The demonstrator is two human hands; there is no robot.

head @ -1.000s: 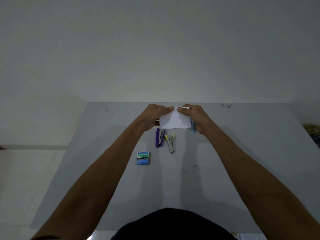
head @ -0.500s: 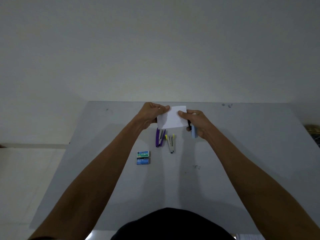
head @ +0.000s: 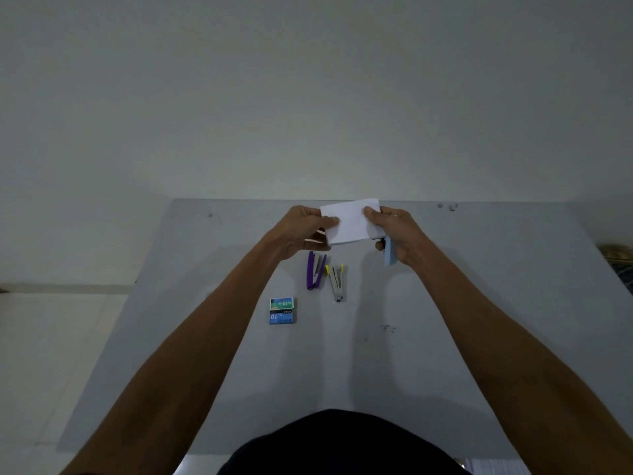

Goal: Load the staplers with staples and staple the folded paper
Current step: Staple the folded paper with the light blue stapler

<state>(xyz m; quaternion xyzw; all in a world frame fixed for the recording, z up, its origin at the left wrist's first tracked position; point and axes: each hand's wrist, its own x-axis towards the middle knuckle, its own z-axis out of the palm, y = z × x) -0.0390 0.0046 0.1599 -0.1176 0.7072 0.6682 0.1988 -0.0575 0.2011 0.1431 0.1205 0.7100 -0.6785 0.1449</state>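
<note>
From the head camera, the paper (head: pixel 351 222) is held up above the far part of the table (head: pixel 479 303), folded into a small white rectangle, between both hands. The left hand (head: pixel 301 231) pinches its left edge, thumb on the near face and fingers curled behind. The right hand (head: pixel 399 234) pinches the right edge with the thumb in the same way, and its lower fingers are wrapped round a blue stapler (head: pixel 389 255) that sticks out below the palm; a dark part of it sits just at the paper's lower right corner, though I cannot tell whether the paper is already in its mouth. On the table, just under the hands, a purple stapler (head: pixel 314 270) and a yellow stapler (head: pixel 336 281) lie side by side, both hinged open, and nearer the person are two staple boxes (head: pixel 282 310), touching each other. The step in hand looks like lining up the fold for stapling with the blue one. To do it well, the left hand should hold the layers flat and square so that they do not slide apart, while the right lets go of the edge with the thumb and feeds the corner fully into the mouth. The squeeze should be firm and single, well in from the edge, with fingers kept out from under the stapler's head.
</note>
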